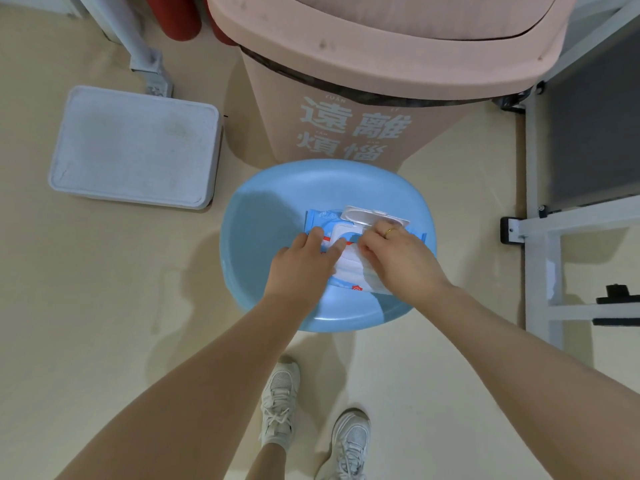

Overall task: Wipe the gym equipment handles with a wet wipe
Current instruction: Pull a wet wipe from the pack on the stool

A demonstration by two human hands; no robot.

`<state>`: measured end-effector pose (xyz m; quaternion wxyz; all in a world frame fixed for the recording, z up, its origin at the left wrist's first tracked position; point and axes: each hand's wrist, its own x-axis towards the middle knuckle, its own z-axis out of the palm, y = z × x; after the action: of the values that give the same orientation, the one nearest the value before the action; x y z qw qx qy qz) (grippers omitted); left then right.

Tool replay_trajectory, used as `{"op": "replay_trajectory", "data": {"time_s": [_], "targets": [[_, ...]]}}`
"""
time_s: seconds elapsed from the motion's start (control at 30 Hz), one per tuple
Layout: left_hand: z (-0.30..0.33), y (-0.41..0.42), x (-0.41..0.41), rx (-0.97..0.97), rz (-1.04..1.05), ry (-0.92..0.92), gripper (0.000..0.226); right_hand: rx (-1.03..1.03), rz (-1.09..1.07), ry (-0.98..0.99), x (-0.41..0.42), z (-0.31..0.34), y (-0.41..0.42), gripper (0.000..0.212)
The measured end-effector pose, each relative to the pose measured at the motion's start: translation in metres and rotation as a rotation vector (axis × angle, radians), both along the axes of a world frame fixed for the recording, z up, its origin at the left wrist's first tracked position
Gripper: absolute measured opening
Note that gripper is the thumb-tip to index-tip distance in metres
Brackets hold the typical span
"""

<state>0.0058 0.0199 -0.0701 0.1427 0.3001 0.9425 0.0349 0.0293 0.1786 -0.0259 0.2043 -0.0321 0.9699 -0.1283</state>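
- Down at the bottom, two white sneakers (pixel 311 427) planted on the beige floor (pixel 104 306), both bare arms reaching forward
- On to the blue stool (pixel 263 209), its round seat serving as the surface, with the wet wipe pack (pixel 317 218) lying flat in the middle of it
- Left hand (pixel 301 265) on the pack, fingers spread straight and pressing it down, gripping nothing
- Right hand (pixel 398 258), ring on one finger, has its fingers curled, pinching a white wet wipe (pixel 349 265) that trails out of the pack's opening
- The pack's clear lid (pixel 372 216) stands flipped open on the far side
- Just beyond the stool, a pink bin (pixel 363 109) with white lettering
- Off to the left, a grey tray (pixel 135 147) lies on the floor
- At the right edge, a white equipment frame (pixel 540 237)
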Motion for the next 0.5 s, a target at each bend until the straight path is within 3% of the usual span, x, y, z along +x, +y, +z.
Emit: {"op": "replay_trajectory", "data": {"time_s": [0.1,0.3,0.5], "targets": [[0.004,-0.001,-0.001,0.032,0.001,0.034,0.060,-0.009,-0.274,0.002,-0.007,0.000,-0.012,0.022],[-0.001,-0.003,0.000,0.062,-0.038,0.016,0.062,0.169,-0.390,-0.124,-0.021,-0.009,-0.029,0.021],[-0.002,-0.003,0.002,0.100,-0.050,0.014,0.063,0.300,-0.203,-0.219,-0.019,0.001,-0.034,0.036]]}}
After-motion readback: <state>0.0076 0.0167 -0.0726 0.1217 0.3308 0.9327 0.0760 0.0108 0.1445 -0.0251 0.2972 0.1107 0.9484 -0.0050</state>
